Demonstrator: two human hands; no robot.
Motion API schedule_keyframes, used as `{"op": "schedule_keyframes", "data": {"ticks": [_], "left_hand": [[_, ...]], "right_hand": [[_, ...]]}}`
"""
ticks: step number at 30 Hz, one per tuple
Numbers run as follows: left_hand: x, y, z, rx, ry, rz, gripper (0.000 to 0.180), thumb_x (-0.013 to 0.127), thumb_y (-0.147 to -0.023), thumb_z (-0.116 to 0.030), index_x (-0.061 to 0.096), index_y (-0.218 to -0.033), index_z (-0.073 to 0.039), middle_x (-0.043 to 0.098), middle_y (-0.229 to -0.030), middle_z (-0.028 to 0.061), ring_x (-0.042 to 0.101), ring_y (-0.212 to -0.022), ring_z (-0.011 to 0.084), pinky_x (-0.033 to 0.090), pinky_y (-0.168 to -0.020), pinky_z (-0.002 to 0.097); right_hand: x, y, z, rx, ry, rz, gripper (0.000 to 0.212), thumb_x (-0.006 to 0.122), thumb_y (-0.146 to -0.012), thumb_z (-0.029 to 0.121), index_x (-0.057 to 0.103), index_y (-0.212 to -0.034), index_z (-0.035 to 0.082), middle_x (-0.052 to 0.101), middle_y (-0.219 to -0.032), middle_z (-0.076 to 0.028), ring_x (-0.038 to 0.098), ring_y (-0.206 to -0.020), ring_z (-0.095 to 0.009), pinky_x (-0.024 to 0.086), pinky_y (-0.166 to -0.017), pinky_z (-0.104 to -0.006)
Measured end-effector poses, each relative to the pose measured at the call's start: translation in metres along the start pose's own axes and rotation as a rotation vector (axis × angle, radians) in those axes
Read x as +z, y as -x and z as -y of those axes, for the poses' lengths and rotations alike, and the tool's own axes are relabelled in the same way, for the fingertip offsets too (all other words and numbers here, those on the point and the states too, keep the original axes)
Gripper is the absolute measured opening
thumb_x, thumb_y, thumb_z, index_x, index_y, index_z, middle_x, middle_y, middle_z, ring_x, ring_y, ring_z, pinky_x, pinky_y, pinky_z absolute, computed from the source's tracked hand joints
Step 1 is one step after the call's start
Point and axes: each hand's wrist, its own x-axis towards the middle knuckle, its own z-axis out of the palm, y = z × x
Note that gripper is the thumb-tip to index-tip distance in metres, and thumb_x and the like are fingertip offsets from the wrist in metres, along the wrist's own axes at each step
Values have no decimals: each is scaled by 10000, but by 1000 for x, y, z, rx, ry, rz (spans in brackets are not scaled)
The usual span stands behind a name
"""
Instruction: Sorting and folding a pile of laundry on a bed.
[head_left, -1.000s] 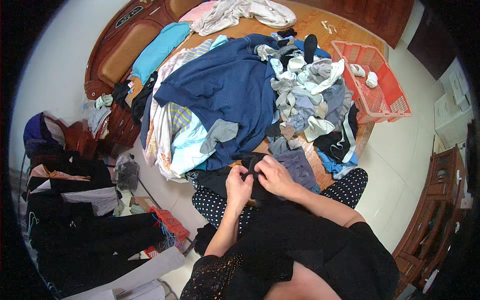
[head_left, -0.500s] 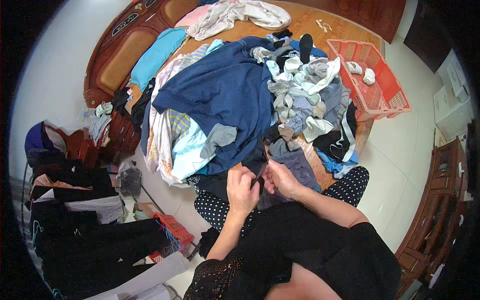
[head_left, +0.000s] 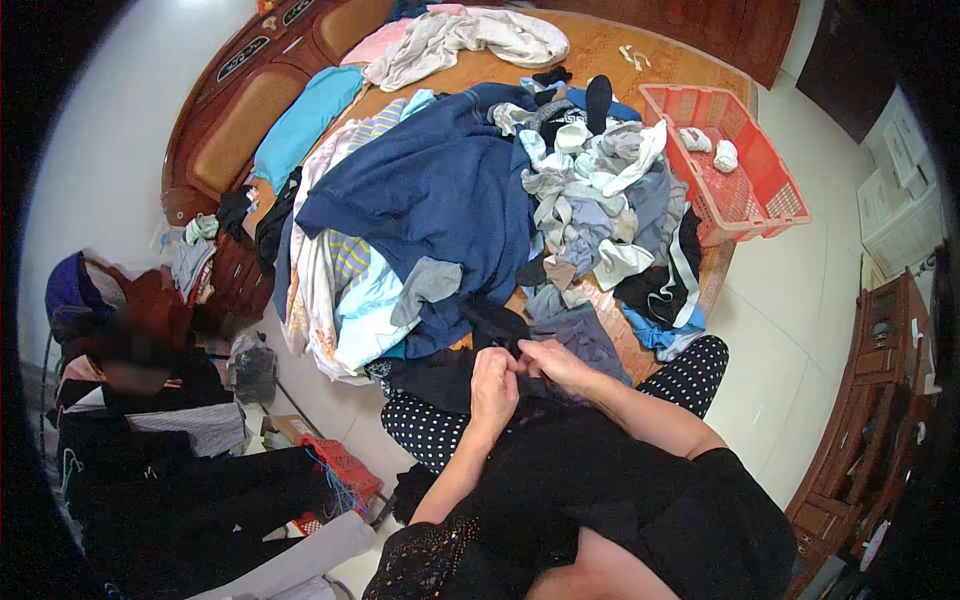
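My left hand and my right hand are close together above my lap, fingers bent and pinched on a black sock. The sock's far end hangs out beyond my knuckles; the part between my fingers is hidden. Just past my hands lies dark grey fabric. A grey sock rests on a large navy garment. To the right of it is a heap of grey, white and blue socks.
A red plastic basket with two white rolled socks stands at the bed's right edge. Light-coloured clothes spread left of the navy garment. Dark clothes hang at lower left. A wooden cabinet is at right.
Both hands have drawn closer together on the black sock, and its loose end now points up and left. The whole view has shifted slightly.
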Motion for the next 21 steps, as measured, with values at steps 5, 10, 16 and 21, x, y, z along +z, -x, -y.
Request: {"op": "schedule_keyframes", "data": {"ticks": [5, 10, 16, 21], "left_hand": [[6, 2, -6, 68, 23, 79, 186, 514, -658, 140, 471, -752, -14, 510, -781, 140, 529, -775, 328, 443, -681, 375], [16, 5, -5, 101, 84, 140, 164, 515, -677, 121, 485, -759, -17, 500, -772, 149, 527, -771, 342, 440, -676, 403], [-10, -41, -22, 128, -57, -147, 185, 590, -695, 63, 506, -847, -1, 526, -801, 157, 525, -756, 328, 434, -652, 393], [-42, -109, -55, 261, -144, -207, 383, 710, -661, -20, 495, -977, 10, 510, -908, 168, 518, -809, 320, 439, -686, 375]], "right_hand": [[7, -7, -1, 134, 52, 115, 399, 450, -861, 413, 530, -618, 107, 430, -611, 36, 356, -557, -105, 305, -521, -280], [-14, -25, -15, 192, 287, 195, 301, 526, -810, 282, 587, -618, 58, 520, -676, 14, 397, -638, -93, 346, -586, -328], [4, -7, 69, -286, 38, -59, 396, 566, -897, 310, 428, -564, 148, 329, -561, 101, 284, -529, -30, 244, -447, -249], [3, 9, 134, -595, 90, -168, 339, 521, -920, 329, 489, -653, 121, 425, -636, 88, 349, -555, -27, 274, -458, -233]]}}
